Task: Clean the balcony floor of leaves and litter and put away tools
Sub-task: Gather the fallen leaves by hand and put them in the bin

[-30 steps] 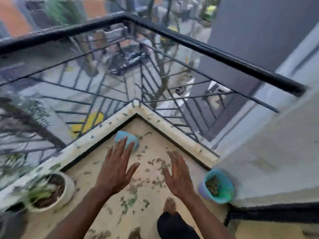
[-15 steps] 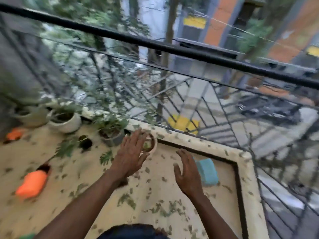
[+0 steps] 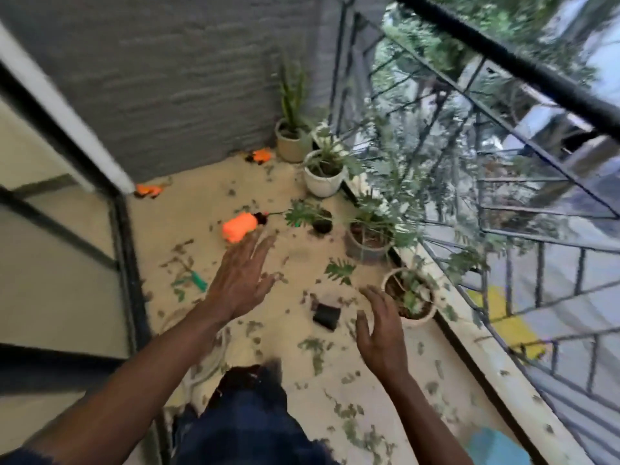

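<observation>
Across the beige balcony floor (image 3: 208, 196), in the head view, the gaze has swung over the last second from the railing corner to the far end by the grey wall (image 3: 188, 78). A pale blue patch (image 3: 496, 444) now sits at the near railing-side edge.

Both hands are as empty as before. The left hand (image 3: 241, 280) hovers with fingers straight and spread. The right hand (image 3: 382, 333) hovers with fingers loosely bent and apart.

Green leaf scraps (image 3: 315, 347) lie all over the floor. A bright orange plastic piece (image 3: 240, 226) lies mid-floor beyond the left hand. A small black box-like object (image 3: 326, 316) lies between the hands, and a green-handled tool (image 3: 198, 280) lies near the door-side edge. Potted plants (image 3: 323, 182) line the edge under the black metal railing (image 3: 503, 62).

This looks like a survey: nothing is gathered yet, and picking up likely comes next.
</observation>
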The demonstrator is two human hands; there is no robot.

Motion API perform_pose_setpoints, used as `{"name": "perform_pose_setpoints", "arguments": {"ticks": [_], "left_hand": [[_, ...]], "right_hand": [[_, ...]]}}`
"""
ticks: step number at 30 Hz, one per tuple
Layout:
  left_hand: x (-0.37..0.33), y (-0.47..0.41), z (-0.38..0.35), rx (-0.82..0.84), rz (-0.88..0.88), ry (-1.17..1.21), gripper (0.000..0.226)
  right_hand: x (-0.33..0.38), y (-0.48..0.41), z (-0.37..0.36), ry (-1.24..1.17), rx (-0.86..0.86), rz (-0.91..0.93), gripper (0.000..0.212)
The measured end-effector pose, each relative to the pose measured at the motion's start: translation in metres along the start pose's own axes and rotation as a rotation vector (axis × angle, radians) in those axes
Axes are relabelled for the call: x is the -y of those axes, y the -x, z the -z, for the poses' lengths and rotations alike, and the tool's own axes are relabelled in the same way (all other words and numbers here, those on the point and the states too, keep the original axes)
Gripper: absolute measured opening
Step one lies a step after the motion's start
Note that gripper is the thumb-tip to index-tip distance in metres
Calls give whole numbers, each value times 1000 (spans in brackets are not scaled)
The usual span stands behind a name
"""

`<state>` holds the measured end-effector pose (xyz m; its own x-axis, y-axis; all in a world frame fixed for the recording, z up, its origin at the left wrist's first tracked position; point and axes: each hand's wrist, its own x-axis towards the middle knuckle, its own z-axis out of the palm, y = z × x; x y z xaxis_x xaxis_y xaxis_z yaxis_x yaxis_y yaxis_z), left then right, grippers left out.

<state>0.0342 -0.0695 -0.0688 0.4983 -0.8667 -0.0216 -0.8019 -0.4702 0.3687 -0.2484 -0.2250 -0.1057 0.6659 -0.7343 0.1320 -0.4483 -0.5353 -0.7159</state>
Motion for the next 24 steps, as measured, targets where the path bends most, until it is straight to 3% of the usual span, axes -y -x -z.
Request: {"name": "perform_pose_setpoints", "arguments": {"ticks": [7,13,24], "left_hand": [[95,6,7,-68,204,38,75],[172,-19,32,-102,314,128,74],[277,-71,71,-149,462,163,81]], "right_hand": [[40,-86,-61,13,171,167,41],[80,-171,-112,153,289,158,52],[141,-291,-214,122,352,189,52]]}}
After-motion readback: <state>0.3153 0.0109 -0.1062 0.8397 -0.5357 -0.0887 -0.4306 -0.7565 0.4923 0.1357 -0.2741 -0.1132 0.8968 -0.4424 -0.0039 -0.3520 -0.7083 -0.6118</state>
